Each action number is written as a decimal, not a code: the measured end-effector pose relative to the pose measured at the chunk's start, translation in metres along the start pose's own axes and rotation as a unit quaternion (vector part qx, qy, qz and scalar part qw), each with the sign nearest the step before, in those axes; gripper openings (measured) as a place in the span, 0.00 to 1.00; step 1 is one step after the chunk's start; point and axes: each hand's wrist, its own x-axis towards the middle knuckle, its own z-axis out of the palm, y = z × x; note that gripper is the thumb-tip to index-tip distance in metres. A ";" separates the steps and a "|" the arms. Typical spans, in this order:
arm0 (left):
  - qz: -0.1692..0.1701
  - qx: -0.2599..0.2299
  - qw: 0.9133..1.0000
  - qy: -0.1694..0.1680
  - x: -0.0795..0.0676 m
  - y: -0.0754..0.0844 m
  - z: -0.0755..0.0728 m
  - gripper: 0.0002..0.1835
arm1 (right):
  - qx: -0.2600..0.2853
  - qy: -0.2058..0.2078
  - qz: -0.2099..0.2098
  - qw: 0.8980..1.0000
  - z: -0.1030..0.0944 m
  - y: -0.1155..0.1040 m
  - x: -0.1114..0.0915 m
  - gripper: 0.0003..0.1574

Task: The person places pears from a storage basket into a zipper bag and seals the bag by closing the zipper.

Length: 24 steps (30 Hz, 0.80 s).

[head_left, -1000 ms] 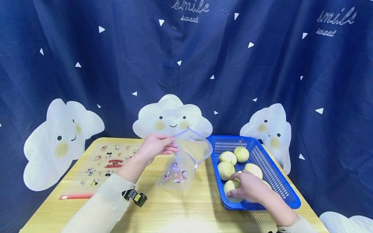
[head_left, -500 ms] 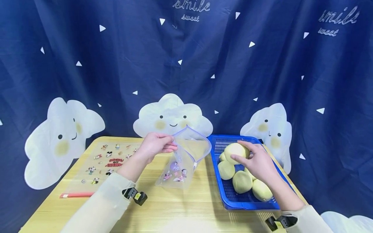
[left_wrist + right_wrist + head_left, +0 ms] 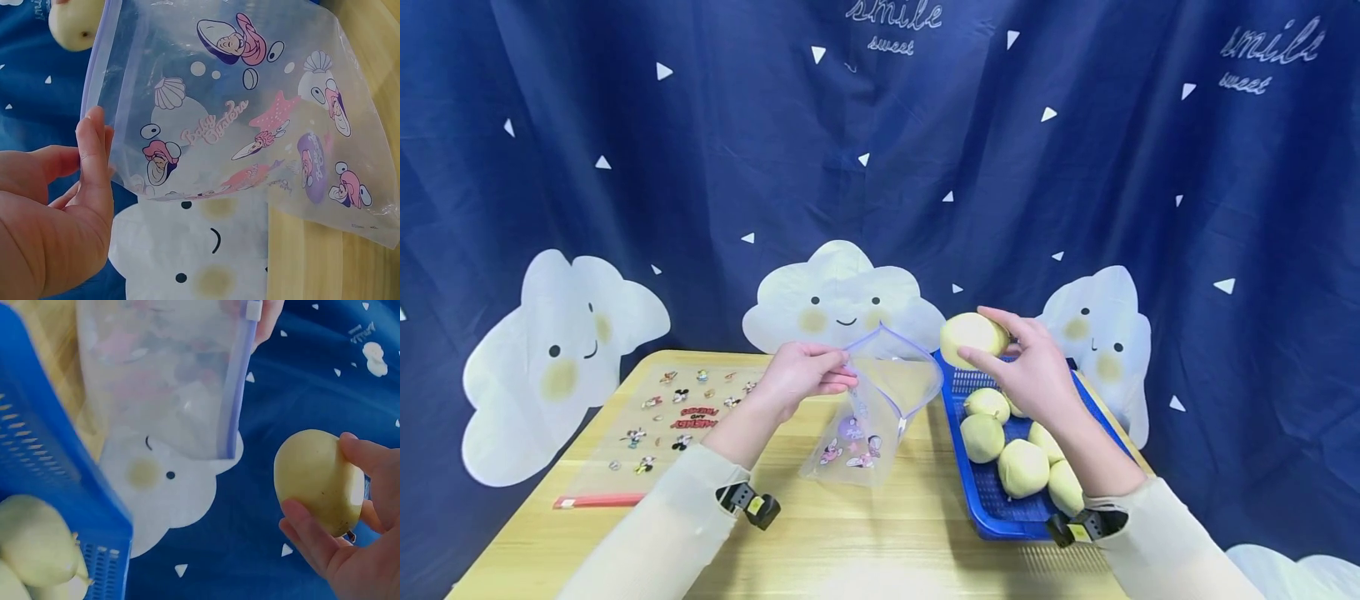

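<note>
Right hand (image 3: 1036, 360) grasping fruit (image 3: 966, 337), long axis sideways, stem (image 3: 351, 537) palmward, left hand (image 3: 801, 375) pinching bag (image 3: 853, 446)

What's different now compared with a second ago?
The right hand's grip has come up out of the blue basket, taking hold of a pale fruit and carrying it up and slightly left, near the bag's open mouth. Nothing was visibly let go. The left hand's grip still pinches the clear printed bag, and the basket stayed put.
</note>
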 end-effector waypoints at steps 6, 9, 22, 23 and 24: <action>-0.002 -0.005 1.000 0.004 0.001 -0.001 0.000 0.22 | -0.001 -0.014 -0.022 1.000 0.017 -0.024 0.011 0.42; -0.005 -0.010 1.000 0.008 0.001 -0.001 0.002 0.22 | -0.010 -0.031 -0.032 0.999 0.029 -0.032 0.015 0.41; 0.004 -0.029 0.999 0.019 -0.004 0.005 0.016 0.20 | -0.149 -0.174 -0.089 0.969 0.076 -0.038 0.031 0.38; 0.005 -0.032 0.999 0.018 -0.005 0.006 0.018 0.20 | -0.161 -0.185 -0.098 0.965 0.079 -0.037 0.032 0.37; 0.005 -0.034 0.999 0.018 -0.005 0.006 0.019 0.19 | -0.169 -0.194 -0.107 0.960 0.082 -0.036 0.034 0.36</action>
